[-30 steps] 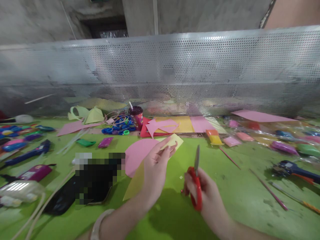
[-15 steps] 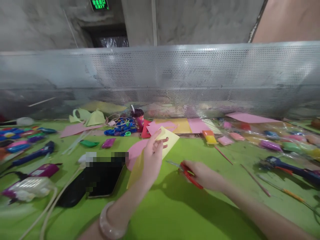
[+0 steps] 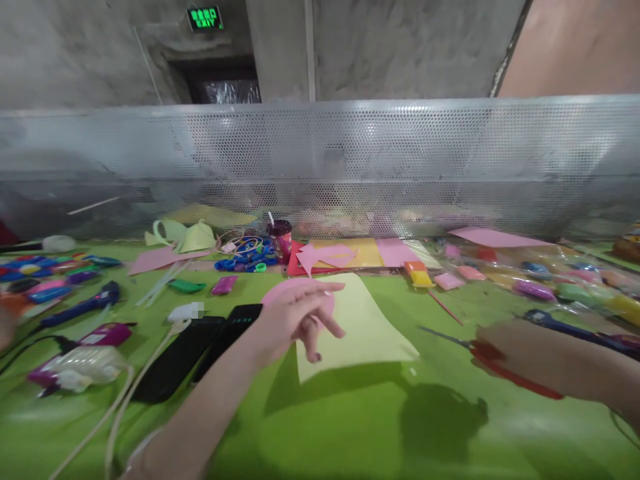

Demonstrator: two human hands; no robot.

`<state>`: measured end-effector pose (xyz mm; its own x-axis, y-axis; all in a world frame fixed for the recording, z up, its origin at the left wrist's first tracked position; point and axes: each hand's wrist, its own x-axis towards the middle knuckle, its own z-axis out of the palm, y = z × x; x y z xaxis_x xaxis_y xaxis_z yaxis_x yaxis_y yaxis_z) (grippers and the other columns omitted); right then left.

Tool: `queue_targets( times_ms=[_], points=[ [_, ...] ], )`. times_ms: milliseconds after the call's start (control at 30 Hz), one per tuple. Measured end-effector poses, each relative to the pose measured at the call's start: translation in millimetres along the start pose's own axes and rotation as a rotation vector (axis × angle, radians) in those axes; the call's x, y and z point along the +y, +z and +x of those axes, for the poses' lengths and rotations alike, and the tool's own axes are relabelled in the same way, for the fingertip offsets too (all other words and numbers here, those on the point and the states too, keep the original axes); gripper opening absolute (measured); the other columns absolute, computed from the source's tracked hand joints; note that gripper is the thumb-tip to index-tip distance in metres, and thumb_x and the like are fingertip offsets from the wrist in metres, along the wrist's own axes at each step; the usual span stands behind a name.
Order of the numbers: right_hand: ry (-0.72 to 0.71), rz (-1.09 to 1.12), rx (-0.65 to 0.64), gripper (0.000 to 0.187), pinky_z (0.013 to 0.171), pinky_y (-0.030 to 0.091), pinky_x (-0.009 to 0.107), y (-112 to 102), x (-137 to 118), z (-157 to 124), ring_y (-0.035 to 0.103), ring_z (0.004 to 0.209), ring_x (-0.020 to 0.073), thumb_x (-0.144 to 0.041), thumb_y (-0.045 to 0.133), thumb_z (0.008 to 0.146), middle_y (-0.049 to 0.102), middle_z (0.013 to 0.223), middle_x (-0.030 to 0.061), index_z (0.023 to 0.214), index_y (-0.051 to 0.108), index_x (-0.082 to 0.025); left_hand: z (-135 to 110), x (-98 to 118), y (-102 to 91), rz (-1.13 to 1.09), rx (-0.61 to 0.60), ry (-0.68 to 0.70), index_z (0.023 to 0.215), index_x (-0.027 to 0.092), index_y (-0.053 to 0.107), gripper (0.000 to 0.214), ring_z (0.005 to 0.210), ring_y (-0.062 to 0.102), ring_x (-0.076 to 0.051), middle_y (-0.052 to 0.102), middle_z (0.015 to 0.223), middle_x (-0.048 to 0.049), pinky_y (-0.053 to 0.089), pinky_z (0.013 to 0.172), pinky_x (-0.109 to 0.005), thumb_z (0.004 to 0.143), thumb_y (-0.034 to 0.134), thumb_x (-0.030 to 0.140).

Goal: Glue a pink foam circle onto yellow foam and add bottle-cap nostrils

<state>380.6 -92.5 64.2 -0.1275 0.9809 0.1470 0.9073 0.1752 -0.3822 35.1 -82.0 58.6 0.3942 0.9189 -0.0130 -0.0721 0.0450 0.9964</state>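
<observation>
Red-handled scissors (image 3: 510,370) are in my right hand (image 3: 530,347), held off to the right above the green table (image 3: 350,433), with the blades pointing left. My left hand (image 3: 295,313) is over the left edge of a pale yellow sheet of paper (image 3: 367,327), its fingers spread apart. The sheet's near edge curls up and throws a shadow on the table. Partly hidden under that hand is a pink paper circle (image 3: 290,288). A tiny pale scrap (image 3: 413,371) lies by the sheet's right corner.
Two black phones (image 3: 180,360) lie left of my forearm, near a white cable (image 3: 125,400). Glue guns rest at left (image 3: 83,307) and right (image 3: 565,325). Behind stand a lidded cup (image 3: 280,241), coloured papers (image 3: 367,252) and a perforated metal screen (image 3: 340,160). Clay packets (image 3: 535,291) lie at right.
The yellow sheet has come down from a tilted, raised position to lie flatter. My left hand has turned and its fingers have spread. My right hand has moved right with the scissors.
</observation>
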Motion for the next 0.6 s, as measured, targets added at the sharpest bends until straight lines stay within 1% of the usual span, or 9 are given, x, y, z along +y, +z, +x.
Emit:
queue_targets(
  times_ms=[67,100,133,200,267,333,367,467,600],
  points=[
    [-0.065,0.064,-0.282,0.027,0.042,0.029,0.024,-4,-12,1,0.042,0.038,0.0083,-0.021,0.051,0.076,0.054,0.048,-0.0014,0.050,0.056,-0.022,-5,5,-11.4,0.114,0.098,0.117,0.129,0.019,0.048,0.045,0.033,0.051,-0.007,0.071,0.070,-0.0057,0.043,0.036,-0.018,0.088,0.045,0.035],
    [-0.098,0.113,-0.390,0.027,0.046,0.033,0.024,-3,-21,2,0.047,0.043,0.0095,-0.021,0.045,0.079,0.057,0.053,-0.0009,0.056,0.058,-0.022,-6,4,-15.3,0.202,0.129,0.151,0.129,0.020,0.049,0.045,0.039,0.056,-0.009,0.071,0.073,-0.0057,0.046,0.041,-0.019,0.087,0.046,0.036],
    [-0.138,0.156,-0.470,0.026,0.049,0.035,0.024,-1,-30,2,0.050,0.049,0.0107,-0.019,0.043,0.080,0.060,0.058,-0.0006,0.061,0.059,-0.023,-8,2,-17.4,0.313,0.133,0.166,0.128,0.021,0.050,0.045,0.051,0.062,-0.012,0.072,0.080,-0.0066,0.050,0.049,-0.021,0.086,0.048,0.038],
    [-0.161,0.180,-0.562,0.022,0.052,0.036,0.024,6,-44,2,0.053,0.055,0.0127,-0.017,0.043,0.079,0.062,0.063,-0.0007,0.067,0.060,-0.023,-13,-11,-16.7,0.584,0.021,0.151,0.126,0.025,0.053,0.047,0.089,0.067,-0.020,0.069,0.104,-0.0086,0.053,0.076,-0.031,0.082,0.054,0.043],
    [-0.150,0.160,-0.571,0.018,0.052,0.035,0.024,13,-51,2,0.053,0.056,0.0136,-0.016,0.045,0.077,0.062,0.064,-0.0008,0.069,0.060,-0.023,-19,-28,-12.6,0.847,-0.197,0.139,0.125,0.029,0.053,0.052,0.120,0.049,-0.027,0.055,0.130,-0.0067,0.038,0.101,-0.042,0.077,0.060,0.047],
    [-0.157,0.144,-0.550,0.017,0.053,0.036,0.025,18,-52,4,0.052,0.058,0.0143,-0.018,0.045,0.077,0.061,0.065,-0.0002,0.069,0.059,-0.022,-23,-47,-10.3,1.042,-0.342,0.139,0.130,0.030,0.048,0.058,0.132,0.033,-0.029,0.042,0.139,-0.0056,0.023,0.109,-0.048,0.076,0.060,0.049],
    [-0.169,0.141,-0.550,0.017,0.054,0.036,0.025,20,-52,5,0.052,0.058,0.0145,-0.019,0.045,0.077,0.061,0.065,0.0002,0.068,0.059,-0.022,-24,-55,-10.9,1.109,-0.349,0.131,0.132,0.029,0.045,0.059,0.134,0.028,-0.029,0.038,0.142,-0.0057,0.019,0.110,-0.049,0.078,0.058,0.050],
    [-0.173,0.119,-0.542,0.017,0.050,0.035,0.024,22,-53,8,0.048,0.053,0.0131,-0.020,0.043,0.078,0.058,0.062,0.0001,0.068,0.056,-0.022,-23,-71,-16.7,1.218,-0.247,0.110,0.135,0.025,0.041,0.057,0.136,0.022,-0.026,0.031,0.145,-0.0064,0.016,0.111,-0.047,0.085,0.046,0.052],
    [-0.162,0.077,-0.513,0.017,0.047,0.032,0.024,27,-62,6,0.044,0.048,0.0122,-0.019,0.042,0.079,0.055,0.059,0.0004,0.066,0.053,-0.022,-17,-78,-15.8,1.277,-0.169,0.128,0.136,0.021,0.040,0.056,0.137,0.019,-0.023,0.030,0.145,-0.0066,0.016,0.113,-0.043,0.088,0.040,0.051]
  ],
)
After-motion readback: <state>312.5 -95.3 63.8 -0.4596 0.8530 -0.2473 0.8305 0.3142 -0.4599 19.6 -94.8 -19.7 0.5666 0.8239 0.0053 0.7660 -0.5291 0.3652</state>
